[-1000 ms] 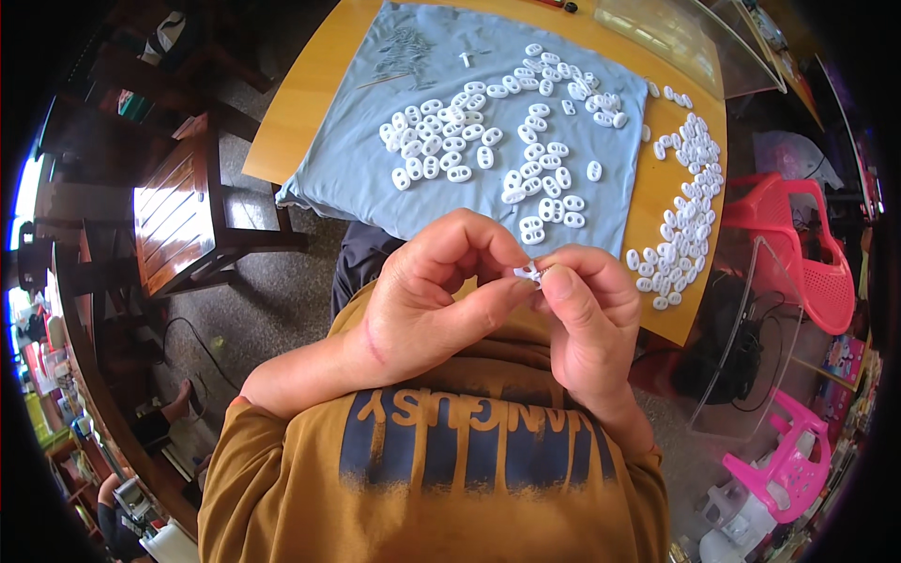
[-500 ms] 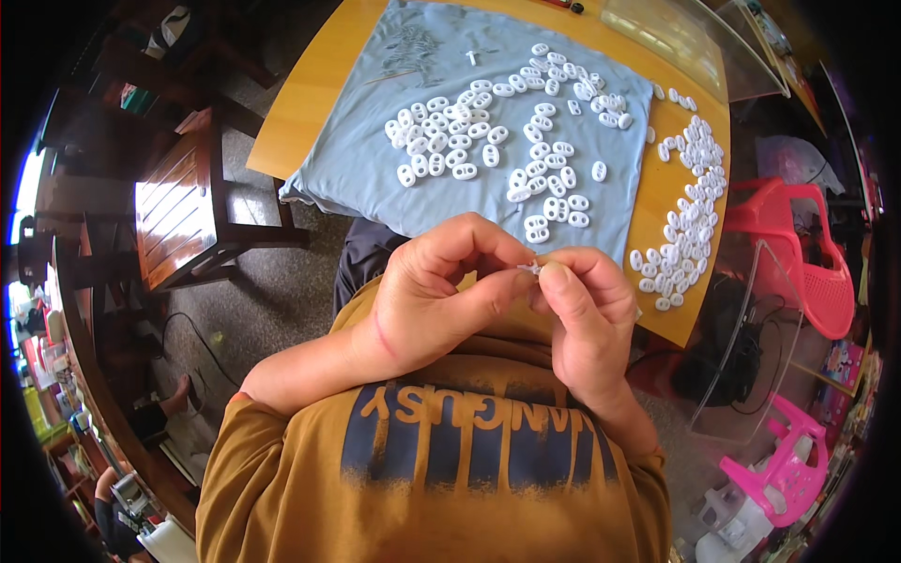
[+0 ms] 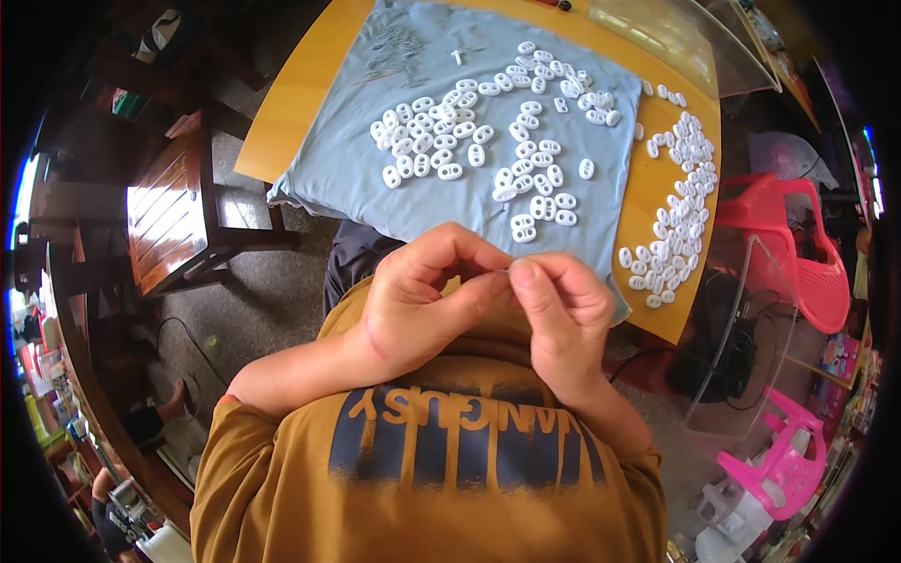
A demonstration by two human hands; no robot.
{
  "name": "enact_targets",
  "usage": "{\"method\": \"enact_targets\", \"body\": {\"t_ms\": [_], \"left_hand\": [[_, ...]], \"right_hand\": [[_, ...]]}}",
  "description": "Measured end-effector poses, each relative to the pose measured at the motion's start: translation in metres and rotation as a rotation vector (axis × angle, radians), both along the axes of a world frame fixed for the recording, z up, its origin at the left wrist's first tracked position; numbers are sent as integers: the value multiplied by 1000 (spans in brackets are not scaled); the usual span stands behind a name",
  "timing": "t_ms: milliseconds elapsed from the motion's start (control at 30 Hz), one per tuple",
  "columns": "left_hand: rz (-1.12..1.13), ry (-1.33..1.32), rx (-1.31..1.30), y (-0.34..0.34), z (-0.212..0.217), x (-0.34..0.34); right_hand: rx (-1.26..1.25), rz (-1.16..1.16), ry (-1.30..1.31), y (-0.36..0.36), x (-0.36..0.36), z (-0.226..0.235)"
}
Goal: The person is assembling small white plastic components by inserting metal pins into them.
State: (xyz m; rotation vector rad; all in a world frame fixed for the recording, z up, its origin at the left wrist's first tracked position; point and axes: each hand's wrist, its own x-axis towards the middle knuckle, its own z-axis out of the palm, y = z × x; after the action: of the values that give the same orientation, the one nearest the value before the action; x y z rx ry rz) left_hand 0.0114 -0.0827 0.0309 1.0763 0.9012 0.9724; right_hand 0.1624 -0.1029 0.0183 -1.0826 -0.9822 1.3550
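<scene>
Hands meet in front of the chest, forearms angled in from both sides. Left hand (image 3: 427,291): arched, thumb and index tips pinched on a small piece (image 3: 507,272). Right hand (image 3: 568,314): thumb toward camera, pressed to index on the same piece. Only a sliver shows; can't make out its shape. Right's other fingers mostly hidden. Hands block the near edge of the blue cloth (image 3: 324,164); table (image 3: 272,127) cut off up top.
</scene>
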Motion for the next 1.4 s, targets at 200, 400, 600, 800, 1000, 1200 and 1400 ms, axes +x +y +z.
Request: {"method": "enact_targets", "body": {"t_ms": [200, 400, 600, 800, 1000, 1200, 1400], "left_hand": [[49, -61, -132, 0, -10, -5], [53, -100, -183, 8, -17, -4], [61, -187, -168, 11, -18, -8], [61, -230, -157, 9, -19, -5], [122, -197, -210, 9, -11, -1], [116, -213, -212, 9, -11, 0], [76, -253, -183, 6, -12, -1]], "right_hand": [[-105, 96, -14, 7, -1, -9], [-191, 96, 54, 13, 8, 0], [414, -201, -956, 32, 58, -13], [468, -125, -1231, 43, 61, -25], [457, -133, -1281, 45, 60, -27], [425, -78, -1187, 50, 61, -26], [456, -47, -1263, 51, 60, -26]]}}
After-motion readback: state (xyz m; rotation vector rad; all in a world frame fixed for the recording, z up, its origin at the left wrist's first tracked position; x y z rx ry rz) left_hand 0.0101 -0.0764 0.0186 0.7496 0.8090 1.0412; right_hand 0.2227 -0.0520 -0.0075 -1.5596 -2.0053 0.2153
